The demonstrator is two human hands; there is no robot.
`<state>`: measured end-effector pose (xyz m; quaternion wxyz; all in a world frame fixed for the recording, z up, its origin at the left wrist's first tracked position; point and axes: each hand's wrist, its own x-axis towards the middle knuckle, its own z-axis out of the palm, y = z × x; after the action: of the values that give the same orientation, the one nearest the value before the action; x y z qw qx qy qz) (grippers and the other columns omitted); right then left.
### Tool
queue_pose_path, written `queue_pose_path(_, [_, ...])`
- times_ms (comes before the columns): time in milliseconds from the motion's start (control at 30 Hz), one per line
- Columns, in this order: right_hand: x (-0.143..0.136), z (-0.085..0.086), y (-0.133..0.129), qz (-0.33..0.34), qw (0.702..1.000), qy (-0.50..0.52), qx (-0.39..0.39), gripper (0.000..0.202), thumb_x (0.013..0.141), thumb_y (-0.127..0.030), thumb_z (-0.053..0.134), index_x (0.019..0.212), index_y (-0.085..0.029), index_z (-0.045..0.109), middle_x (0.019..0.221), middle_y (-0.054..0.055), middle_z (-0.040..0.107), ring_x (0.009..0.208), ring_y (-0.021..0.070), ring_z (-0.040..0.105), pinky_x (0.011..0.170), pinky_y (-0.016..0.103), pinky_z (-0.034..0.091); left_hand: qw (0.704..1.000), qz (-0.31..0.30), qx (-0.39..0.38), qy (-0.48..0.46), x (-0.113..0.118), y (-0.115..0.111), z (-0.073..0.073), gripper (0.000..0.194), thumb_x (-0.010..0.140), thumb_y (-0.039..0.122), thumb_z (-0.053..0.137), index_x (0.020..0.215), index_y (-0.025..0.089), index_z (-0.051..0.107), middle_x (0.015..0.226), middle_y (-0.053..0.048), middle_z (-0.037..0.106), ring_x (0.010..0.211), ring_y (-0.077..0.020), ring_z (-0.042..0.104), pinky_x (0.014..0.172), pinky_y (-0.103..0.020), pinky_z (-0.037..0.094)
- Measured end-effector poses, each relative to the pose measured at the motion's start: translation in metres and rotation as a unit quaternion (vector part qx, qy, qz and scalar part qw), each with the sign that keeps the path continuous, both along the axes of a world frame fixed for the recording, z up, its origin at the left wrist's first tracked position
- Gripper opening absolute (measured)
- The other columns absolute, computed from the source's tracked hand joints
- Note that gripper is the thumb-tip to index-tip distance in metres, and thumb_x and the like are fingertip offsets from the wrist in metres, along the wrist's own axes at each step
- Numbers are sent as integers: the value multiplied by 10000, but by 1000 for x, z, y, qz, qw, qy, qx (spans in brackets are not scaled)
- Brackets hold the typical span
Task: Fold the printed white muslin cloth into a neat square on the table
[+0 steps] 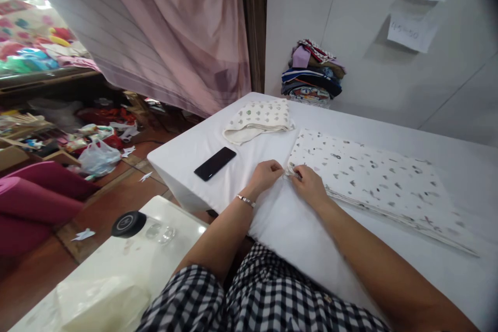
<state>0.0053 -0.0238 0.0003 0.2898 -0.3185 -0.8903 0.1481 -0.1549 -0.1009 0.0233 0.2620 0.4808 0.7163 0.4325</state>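
Note:
A stack of white cloth with small grey and green prints [365, 176] lies folded on the white-covered table [182, 150]. At its near left corner, my left hand [266, 174] is closed, fingertips pinched at the cloth's edge. Beside it, my right hand [308, 181] has thumb and fingers closed on the same corner. The fingertips are close together, and a little bunched cloth shows between them. Behind my hands sits a smaller folded cloth with a leaf-like print [259, 119]. A black phone [215, 163] rests to the left of my left hand.
A pile of folded clothes [312, 75] stands by the wall behind the table. At lower left, a white side table [163, 257] holds a clear container with a black lid [128, 224]. Pink rolls [42, 192] and a plastic bag [99, 157] are at far left.

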Motion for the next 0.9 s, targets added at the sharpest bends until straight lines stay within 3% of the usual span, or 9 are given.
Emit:
queue_pose_path(167, [1, 1, -1, 1, 1000, 11, -6, 74, 843, -258, 487, 855, -218, 547, 844, 51, 629, 786, 200, 566, 697, 307, 422, 996, -55, -56, 41, 5, -3, 2, 188, 712, 322, 618, 606, 180, 680, 570, 16, 604, 587, -125, 515, 541, -233, 361])
queue_pose_path(400, [0, 0, -3, 3, 1000, 17, -7, 94, 855, -280, 473, 851, -219, 544, 831, 46, 620, 776, 196, 562, 692, 300, 416, 981, -58, -95, -162, 8, 0, 2, 199, 722, 326, 626, 688, 145, 702, 616, 5, 630, 458, -63, 413, 483, -218, 337])
queue_pose_path(533, [0, 2, -4, 8, 1000, 12, -2, 87, 861, -281, 474, 836, -222, 533, 818, 46, 612, 782, 203, 558, 702, 303, 412, 972, -52, -76, -217, 8, 1, 1, 355, 748, 472, 627, 663, 130, 669, 706, -40, 670, 467, -59, 437, 478, -218, 339])
queue_pose_path(700, [-2, 1, -4, 13, 1000, -2, 9, 50, 848, -239, 489, 831, -216, 530, 818, 47, 604, 786, 207, 548, 704, 308, 416, 977, -7, -117, -177, 10, 5, 1, 519, 704, 655, 613, 648, 139, 623, 536, -3, 570, 459, -80, 425, 459, -221, 309])
queue_pose_path(900, [-2, 1, -2, 36, 999, -3, -12, 130, 822, -145, 494, 907, -201, 575, 906, 59, 634, 883, 216, 554, 802, 326, 430, 986, 2, -118, -114, 15, 10, -2, 505, 702, 648, 619, 592, 162, 539, 429, 40, 472, 415, -83, 414, 471, -224, 315])
